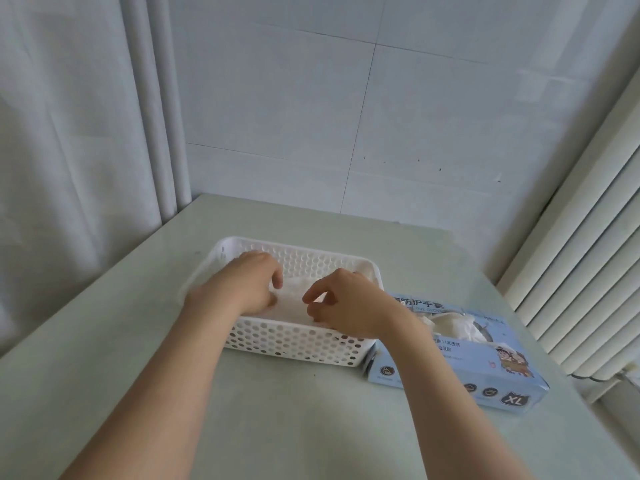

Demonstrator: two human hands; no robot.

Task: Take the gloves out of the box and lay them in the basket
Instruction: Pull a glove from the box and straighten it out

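The far wall (346, 98) is being covered by large pale tiles, and thin grey joints are being shown between them. A few small dark specks (440, 169) are being seen on the lower tiles. At the left side the wall is being hidden by a white curtain (69, 133), which is being hung in long straight folds. A pale green table (311, 427) is being set close against the tiled wall, and its left edge is being touched by the curtain. At the right a white ribbed radiator (585, 258) is being seen just beside the table. Everything is being lit by soft, cool, even light, and only faint shadows are being cast on the table top.
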